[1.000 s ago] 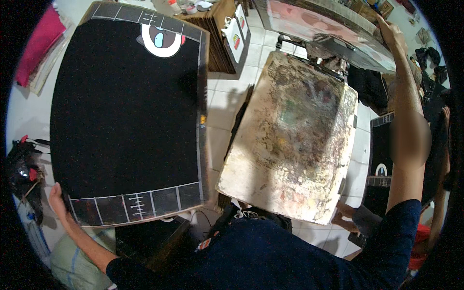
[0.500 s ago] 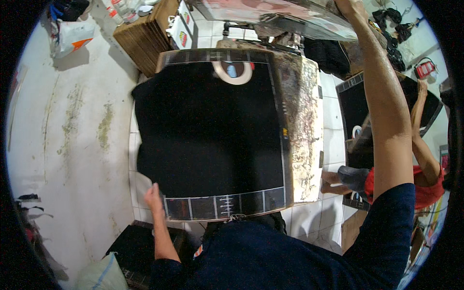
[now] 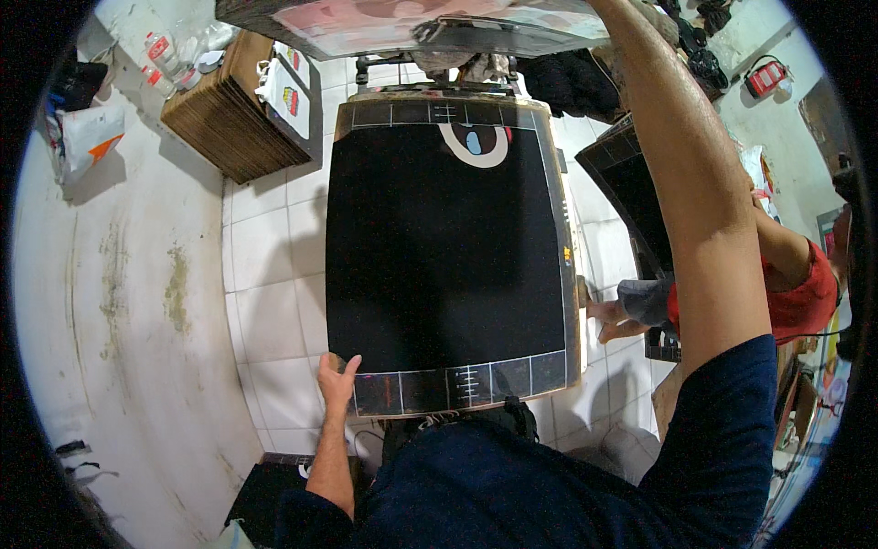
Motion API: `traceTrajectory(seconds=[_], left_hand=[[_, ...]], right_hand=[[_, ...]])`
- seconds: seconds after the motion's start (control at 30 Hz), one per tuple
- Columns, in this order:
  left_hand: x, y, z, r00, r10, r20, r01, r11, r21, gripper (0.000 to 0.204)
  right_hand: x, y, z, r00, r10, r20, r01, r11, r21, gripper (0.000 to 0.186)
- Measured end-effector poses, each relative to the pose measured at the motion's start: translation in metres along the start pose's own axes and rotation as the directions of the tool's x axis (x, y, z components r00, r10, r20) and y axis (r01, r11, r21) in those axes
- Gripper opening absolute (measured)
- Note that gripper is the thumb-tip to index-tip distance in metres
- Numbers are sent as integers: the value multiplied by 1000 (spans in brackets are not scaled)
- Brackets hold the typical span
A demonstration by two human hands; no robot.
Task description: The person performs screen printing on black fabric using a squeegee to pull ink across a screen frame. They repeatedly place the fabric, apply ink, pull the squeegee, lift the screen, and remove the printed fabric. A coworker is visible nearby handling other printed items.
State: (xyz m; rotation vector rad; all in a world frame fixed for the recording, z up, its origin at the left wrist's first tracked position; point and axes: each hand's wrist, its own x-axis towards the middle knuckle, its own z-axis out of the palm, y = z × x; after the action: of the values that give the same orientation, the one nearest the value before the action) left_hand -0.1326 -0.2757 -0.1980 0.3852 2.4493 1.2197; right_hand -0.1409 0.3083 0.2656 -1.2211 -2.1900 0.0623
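A dark board (image 3: 368,392) with white grid marks on its margins lies over the stained platen seen earlier. Black fabric (image 3: 444,252) covers its middle, with a cream, brown and blue printed motif (image 3: 474,154) at top right. My left hand (image 3: 337,380) grips the board's near-left corner, thumb raised on top. My right arm (image 3: 695,210) stretches up to a raised framed screen (image 3: 357,26) with pink smears; the hand itself is cut off by the top edge.
A co-worker in red (image 3: 800,306) is at right by another black board (image 3: 622,178). A stack of brown boards (image 3: 210,119), bottles (image 3: 162,50) and bags (image 3: 87,146) line the upper left. Another black board (image 3: 265,499) lies below, near a white wall (image 3: 128,320).
The board has swung from my left onto the stained platen, and its fabric now lies straighter. My right arm and the screen sit further left in view as the view has shifted.
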Motion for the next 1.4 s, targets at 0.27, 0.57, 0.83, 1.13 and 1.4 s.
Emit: traceTrajectory(seconds=[0.27,0.57,0.83,1.13,1.4], left_hand=[[2,12,0,980,-199,-21,199,956,216,61],[13,-5,9,952,-287,-105,301,941,155,74],[38,37,8,993,5,-114,58,839,541,77],[143,242,-16,988,151,35,-13,305,-952,76],[136,125,48,794,-517,321,603,599,-526,88]], right_hand=[[24,2,3,998,-49,-35,50,999,20,70],[18,-2,-6,998,-58,-18,59,997,56,68],[-47,24,5,996,-37,-80,50,986,161,55],[-266,115,97,912,-329,-246,377,907,186,15],[-291,184,215,949,-260,178,208,941,266,59]])
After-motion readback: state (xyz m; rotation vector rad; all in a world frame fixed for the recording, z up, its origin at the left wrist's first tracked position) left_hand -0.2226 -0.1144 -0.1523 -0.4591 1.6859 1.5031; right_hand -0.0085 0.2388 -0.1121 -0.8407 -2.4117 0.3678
